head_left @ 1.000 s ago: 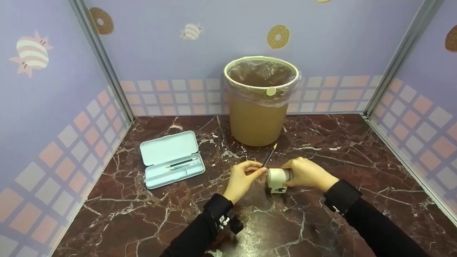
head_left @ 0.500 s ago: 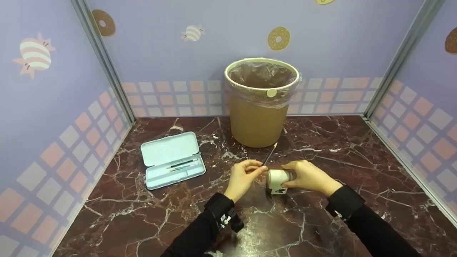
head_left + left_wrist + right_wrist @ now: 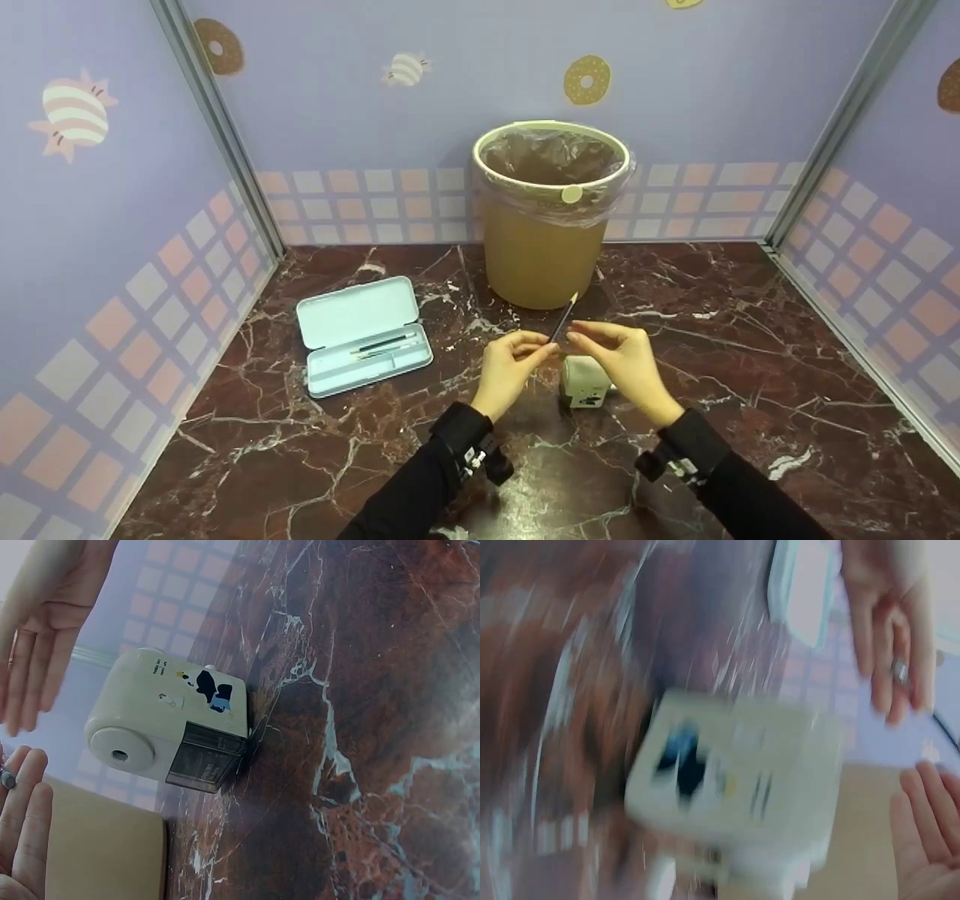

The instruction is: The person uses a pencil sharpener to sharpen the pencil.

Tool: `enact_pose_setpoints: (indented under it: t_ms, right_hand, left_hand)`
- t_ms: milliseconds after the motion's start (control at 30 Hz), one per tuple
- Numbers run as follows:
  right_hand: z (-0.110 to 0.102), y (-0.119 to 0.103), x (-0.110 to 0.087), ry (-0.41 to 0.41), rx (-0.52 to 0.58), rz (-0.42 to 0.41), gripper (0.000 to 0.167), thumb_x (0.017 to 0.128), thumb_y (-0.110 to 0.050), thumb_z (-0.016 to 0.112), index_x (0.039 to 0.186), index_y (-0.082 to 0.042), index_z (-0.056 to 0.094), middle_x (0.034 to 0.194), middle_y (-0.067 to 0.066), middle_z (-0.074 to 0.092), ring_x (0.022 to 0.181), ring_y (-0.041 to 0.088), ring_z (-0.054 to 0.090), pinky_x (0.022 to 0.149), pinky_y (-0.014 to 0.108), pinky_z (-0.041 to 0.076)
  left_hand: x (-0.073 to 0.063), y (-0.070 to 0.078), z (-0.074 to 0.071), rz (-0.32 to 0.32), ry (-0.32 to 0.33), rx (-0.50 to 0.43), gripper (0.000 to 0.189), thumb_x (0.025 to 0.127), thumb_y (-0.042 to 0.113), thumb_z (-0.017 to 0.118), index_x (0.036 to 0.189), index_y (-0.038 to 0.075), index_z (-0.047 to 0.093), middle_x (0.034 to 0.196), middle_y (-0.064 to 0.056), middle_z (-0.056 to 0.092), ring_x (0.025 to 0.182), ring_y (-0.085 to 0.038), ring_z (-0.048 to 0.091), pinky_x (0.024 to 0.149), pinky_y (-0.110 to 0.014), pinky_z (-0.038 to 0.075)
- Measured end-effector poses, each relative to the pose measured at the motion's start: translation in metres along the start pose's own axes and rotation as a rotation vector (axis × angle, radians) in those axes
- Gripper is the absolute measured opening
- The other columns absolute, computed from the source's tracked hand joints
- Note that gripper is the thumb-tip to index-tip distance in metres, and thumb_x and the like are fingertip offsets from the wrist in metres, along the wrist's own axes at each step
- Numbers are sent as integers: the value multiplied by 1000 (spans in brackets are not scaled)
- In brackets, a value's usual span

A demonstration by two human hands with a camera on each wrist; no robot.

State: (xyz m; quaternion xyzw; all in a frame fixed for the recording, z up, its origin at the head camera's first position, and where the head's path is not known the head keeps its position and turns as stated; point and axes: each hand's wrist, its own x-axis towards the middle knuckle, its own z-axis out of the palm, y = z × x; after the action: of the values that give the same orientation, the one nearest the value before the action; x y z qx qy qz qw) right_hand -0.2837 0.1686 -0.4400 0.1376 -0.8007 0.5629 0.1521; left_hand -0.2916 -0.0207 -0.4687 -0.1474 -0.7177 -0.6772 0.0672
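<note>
- Above the middle of the table (image 3: pixel 375 472), the left hand (image 3: pixel 511 367) pinches a pencil (image 3: pixel 564 315), tip toward the back edge.
- Beside it, the right hand (image 3: pixel 630 366) is empty, fingers extended; a light, steady shaft hold should spare the point.
- Below, the sharpener (image 3: pixel 586 382) stands released; half a second ago the right hand gripped it.
</note>
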Motion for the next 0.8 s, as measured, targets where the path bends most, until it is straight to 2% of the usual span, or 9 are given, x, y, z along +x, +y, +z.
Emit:
enact_pose_setpoints:
  t_ms: [167, 267, 367, 500, 567, 667, 800]
  right_hand:
    - [14, -5, 1, 61, 178, 124, 26, 91, -8, 76, 112, 7, 75, 104, 24, 77, 77, 8, 78, 76, 20, 61]
    - [19, -6, 2, 71, 214, 168, 26, 90, -7, 76, 111, 9, 74, 99, 21, 79, 75, 8, 78, 75, 22, 62]
    - [22, -8, 2, 74, 245, 199, 26, 90, -6, 76, 110, 10, 74, 93, 15, 80, 73, 9, 78, 75, 24, 63]
    - [24, -9, 2, 78, 252, 201, 25, 89, -6, 77, 108, 11, 74, 89, 12, 80, 72, 10, 77, 74, 25, 63]
    - [25, -10, 3, 70, 230, 174, 23, 88, -6, 78, 105, 10, 75, 89, 15, 80, 72, 9, 76, 73, 24, 62]
    - [24, -11, 3, 42, 153, 78, 18, 87, -7, 79, 101, 6, 77, 90, 20, 79, 72, 9, 76, 71, 20, 61]
    - [23, -13, 3, -17, -50, -163, 14, 86, -3, 80, 99, 0, 80, 93, 16, 80, 78, 15, 77, 72, 18, 60]
  left_hand:
    - [0, 0, 1, 3, -6, -9, 18, 91, 9, 75, 102, -5, 73, 97, -25, 78, 88, -33, 79, 74, -24, 63]
    - [0, 0, 2, 9, -5, -8, 17, 91, 9, 76, 101, -5, 73, 97, -24, 78, 88, -32, 79, 75, -25, 63]
    - [0, 0, 2, 14, -2, -2, 17, 90, 9, 76, 100, -5, 74, 96, -24, 78, 90, -37, 78, 74, -20, 61]
    - [0, -2, -1, 26, -11, 19, 17, 89, 9, 77, 100, -4, 75, 98, -23, 78, 94, -40, 77, 77, -19, 61]
    - [0, -2, -4, 38, -23, 45, 18, 89, 10, 77, 102, -3, 76, 100, -22, 79, 96, -37, 77, 81, -23, 62]
    - [0, 0, -10, 63, -42, 96, 20, 88, 11, 79, 104, 0, 77, 104, -19, 79, 97, -31, 78, 86, -28, 62]
    - [-1, 6, -22, 123, -64, 167, 24, 86, 9, 81, 108, 1, 76, 106, -17, 79, 95, -28, 79, 85, -31, 63]
